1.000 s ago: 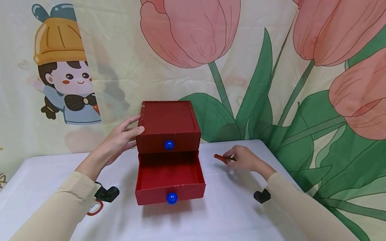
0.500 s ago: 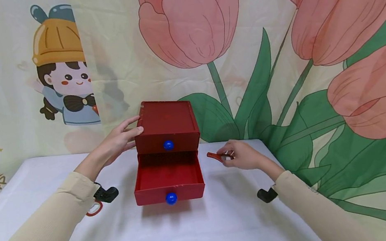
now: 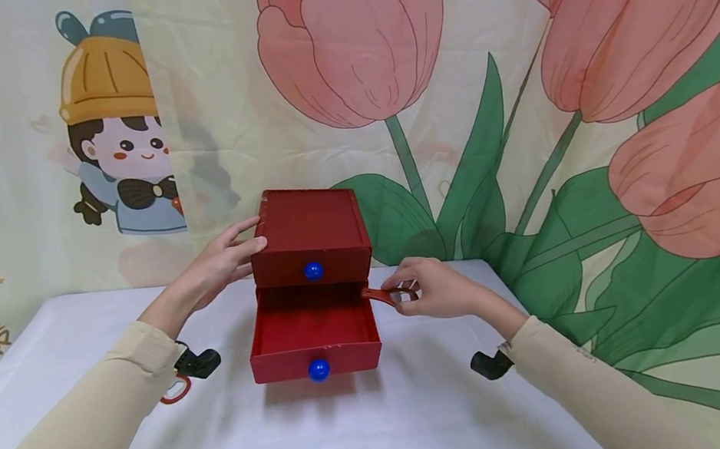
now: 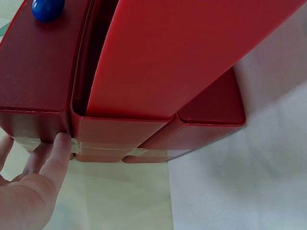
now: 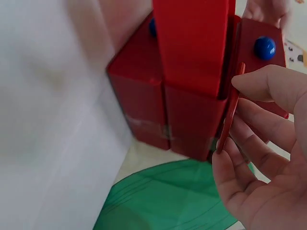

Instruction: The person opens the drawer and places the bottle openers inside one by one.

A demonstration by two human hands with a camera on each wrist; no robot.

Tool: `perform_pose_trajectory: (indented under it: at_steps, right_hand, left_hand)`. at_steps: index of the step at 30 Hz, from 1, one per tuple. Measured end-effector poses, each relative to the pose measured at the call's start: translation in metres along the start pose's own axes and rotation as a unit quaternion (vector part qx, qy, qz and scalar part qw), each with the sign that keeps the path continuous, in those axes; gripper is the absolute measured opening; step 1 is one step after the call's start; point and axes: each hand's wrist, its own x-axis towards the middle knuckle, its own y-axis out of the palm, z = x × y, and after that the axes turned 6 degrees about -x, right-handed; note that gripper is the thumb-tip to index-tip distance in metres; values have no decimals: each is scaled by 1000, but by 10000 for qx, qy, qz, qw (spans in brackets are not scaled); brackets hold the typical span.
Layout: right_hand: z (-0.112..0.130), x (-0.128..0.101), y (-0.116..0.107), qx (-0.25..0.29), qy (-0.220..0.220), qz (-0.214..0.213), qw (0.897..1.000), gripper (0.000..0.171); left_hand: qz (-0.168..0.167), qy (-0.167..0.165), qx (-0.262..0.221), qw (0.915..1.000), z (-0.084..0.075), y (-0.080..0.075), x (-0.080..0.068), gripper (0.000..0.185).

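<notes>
The red tool (image 3: 379, 296) sits pinched in the fingers of the right hand (image 3: 438, 288), long axis pointing left, tip just beside the open drawer (image 3: 352, 357). Well apart, the left hand (image 3: 214, 268), fingers spread, touches the box (image 3: 312, 220).

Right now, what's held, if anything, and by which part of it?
The right grip pinches a red looped object by its ring end, its narrow end free. The left grip rests against the side of the red drawer unit, holding nothing.
</notes>
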Motion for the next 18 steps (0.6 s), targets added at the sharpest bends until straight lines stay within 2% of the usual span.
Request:
perform_pose_trajectory:
  at_steps: [18]
  right_hand:
    - [41, 28, 8, -1, -365, 229, 9991, 36]
  left_hand:
    - [78, 16, -167, 9998, -1, 0, 0, 81]
